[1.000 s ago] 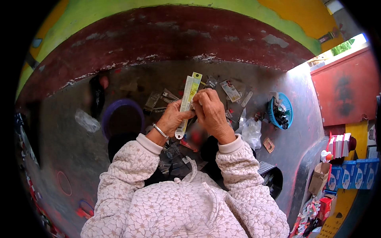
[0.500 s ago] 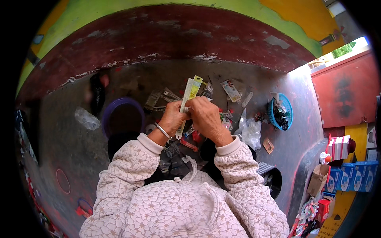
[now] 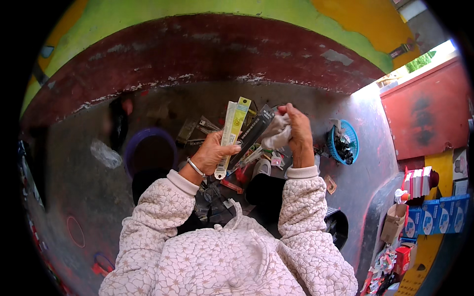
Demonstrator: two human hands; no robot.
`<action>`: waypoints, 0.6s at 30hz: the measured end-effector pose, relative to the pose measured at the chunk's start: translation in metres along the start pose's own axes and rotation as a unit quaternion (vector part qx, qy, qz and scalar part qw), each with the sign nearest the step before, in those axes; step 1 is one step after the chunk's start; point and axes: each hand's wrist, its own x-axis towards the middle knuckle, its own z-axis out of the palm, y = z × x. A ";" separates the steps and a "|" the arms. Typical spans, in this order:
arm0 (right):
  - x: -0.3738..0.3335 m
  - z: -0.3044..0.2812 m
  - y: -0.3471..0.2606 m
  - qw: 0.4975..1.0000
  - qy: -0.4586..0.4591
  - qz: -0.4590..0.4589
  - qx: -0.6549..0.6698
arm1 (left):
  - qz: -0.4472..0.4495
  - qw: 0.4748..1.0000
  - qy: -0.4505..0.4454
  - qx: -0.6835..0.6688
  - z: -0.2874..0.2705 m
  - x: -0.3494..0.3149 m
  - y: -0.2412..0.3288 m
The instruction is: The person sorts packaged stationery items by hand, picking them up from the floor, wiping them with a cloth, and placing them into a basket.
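Yellow pack (image 3: 239, 120), just one, sits in left fingers (image 3: 229, 149).

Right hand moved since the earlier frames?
Yes: the right hand has shifted rightward, away from the left hand and nearer the blue basket on the floor.

Yellow packet (image 3: 239, 119) (slim) tilts beside black packet (image 3: 256, 129); pale cloth (image 3: 277, 133) crumpled.

Maroon-and-green wall (image 3: 197, 54), scuffed grey floor (image 3: 89, 187)
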 end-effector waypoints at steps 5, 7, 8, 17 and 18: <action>-0.009 0.012 0.008 0.988 -0.116 -0.010 -0.097 | -0.024 0.999 -0.046 0.004 0.001 0.002 0.003; -0.004 0.007 0.011 0.984 -0.070 -0.028 -0.160 | -0.008 0.999 -0.038 0.013 0.009 0.002 0.006; -0.002 0.007 0.014 0.976 -0.036 -0.068 -0.206 | 0.024 0.998 -0.032 0.051 0.009 0.005 0.002; 0.004 0.019 0.026 0.959 0.039 -0.104 -0.261 | 0.018 0.978 -0.107 0.180 0.022 0.003 -0.002; 0.007 0.017 0.029 0.963 0.038 -0.116 -0.240 | 0.003 0.982 -0.106 0.155 0.022 0.002 0.000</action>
